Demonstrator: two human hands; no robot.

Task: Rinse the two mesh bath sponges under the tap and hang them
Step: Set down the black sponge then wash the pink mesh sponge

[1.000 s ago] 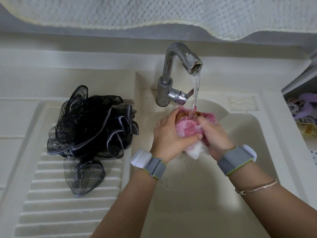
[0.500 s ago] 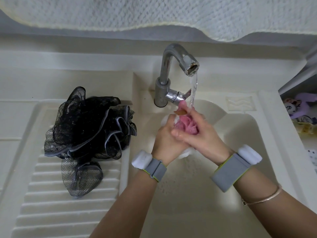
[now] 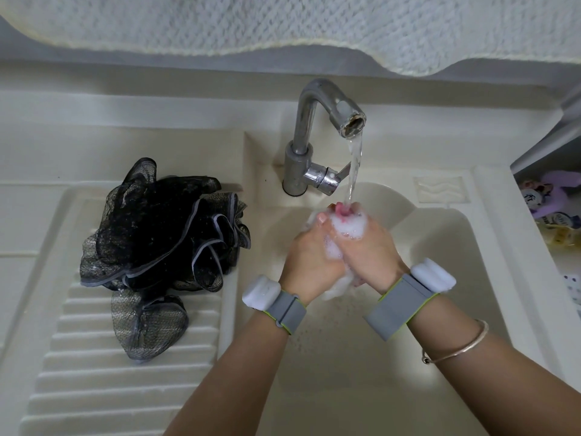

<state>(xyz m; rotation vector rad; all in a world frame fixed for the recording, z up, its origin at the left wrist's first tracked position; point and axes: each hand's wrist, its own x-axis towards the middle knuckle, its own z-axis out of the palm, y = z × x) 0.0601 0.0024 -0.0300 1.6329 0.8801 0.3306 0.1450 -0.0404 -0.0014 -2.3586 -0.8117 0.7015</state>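
Nearest the camera, 2 forearms reach into the sink basin [image 3: 471, 309], each wrist wrapped in a grey band, the right one also wearing a thin bangle [image 3: 459, 347]. Just beyond, the left hand [image 3: 309, 259] and the right hand [image 3: 374, 247] are pressed together with fingers curled round the pink mesh sponge [image 3: 341, 210], which is squeezed so tightly that only a small pink tuft shows at the top, right where the stream from the tap [image 3: 317, 136] lands. White foam [image 3: 350, 226] covers the fingers and trails below the palms, so by the look of it the soap is not rinsed out yet.

To the left, well apart from the hands, the black mesh sponge [image 3: 157, 243] lies untouched on the ribbed draining board [image 3: 94, 372], loosely spread, with 1 lobe sagging toward the viewer.

Both sponges are judged light, soft and springy: they collapse under a squeeze and puff out again once released. Wet and soapy, the pink one is likely slippery, so a full wrap of the fingers suits it better than a fingertip pinch. For hanging, a cord loop would be the natural place to hold, but none can be made out on either sponge.

Farthest back, a white textured cloth [image 3: 283, 23] hangs above the sink.
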